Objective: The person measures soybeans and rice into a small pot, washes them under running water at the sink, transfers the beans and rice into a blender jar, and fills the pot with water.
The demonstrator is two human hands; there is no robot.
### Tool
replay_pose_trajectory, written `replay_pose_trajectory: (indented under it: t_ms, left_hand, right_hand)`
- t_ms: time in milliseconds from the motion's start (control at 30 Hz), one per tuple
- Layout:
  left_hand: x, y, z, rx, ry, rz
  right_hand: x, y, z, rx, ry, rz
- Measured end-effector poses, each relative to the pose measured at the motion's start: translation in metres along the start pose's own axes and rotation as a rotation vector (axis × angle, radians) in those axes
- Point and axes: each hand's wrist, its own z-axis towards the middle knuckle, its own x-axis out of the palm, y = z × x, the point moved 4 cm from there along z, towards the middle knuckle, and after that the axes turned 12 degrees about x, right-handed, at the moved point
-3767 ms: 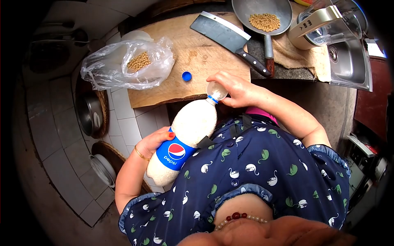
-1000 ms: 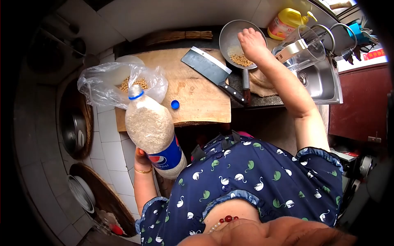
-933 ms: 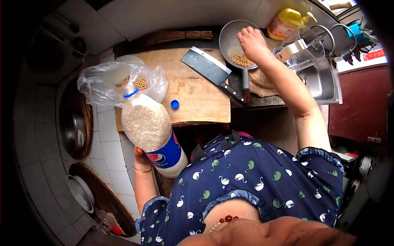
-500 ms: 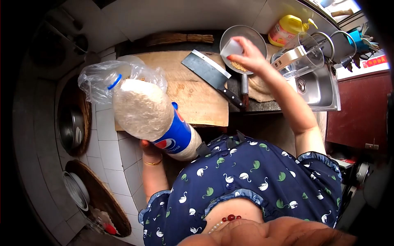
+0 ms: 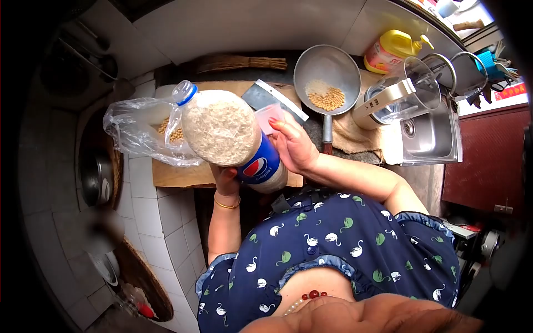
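My left hand is wrapped round a large Pepsi bottle full of white rice grains. The bottle leans, its blue-ringed neck pointing up and left. Between the fingers of my right hand is a small translucent cup, close against the bottle's right side. Beyond them, a grey pan holds yellow beans and a little pale rice. Left of the bottle lies a clear plastic bag with more beans inside. Partly behind the cup, a cleaver rests on the wooden board.
A clear jug with a pale handle stands beside the metal sink. Behind it is a yellow pump bottle. A beige cloth lies near the pan handle, and a straw brush lies along the wall.
My right hand has moved the cup from over the pan to beside the bottle. My left hand has shifted the bottle rightward. Pale grains now show beside the beans in the pan.
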Motion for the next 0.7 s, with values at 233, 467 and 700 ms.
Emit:
replay_pose_trajectory:
  t_ms: [233, 467, 700]
  left_hand:
    - [0.012, 0.01, 0.013, 0.063, 0.172, 0.203]
    - [0.022, 0.026, 0.016, 0.304, 0.406, 0.575]
    - [0.029, -0.008, 0.022, 0.375, 0.552, 0.617]
  right_hand:
    - [0.003, 0.025, 0.028, -0.171, 0.082, -0.1]
    - [-0.072, 0.006, 0.06, 0.203, 0.14, 0.098]
    - [-0.041, 0.014, 0.037, 0.178, 0.092, -0.224]
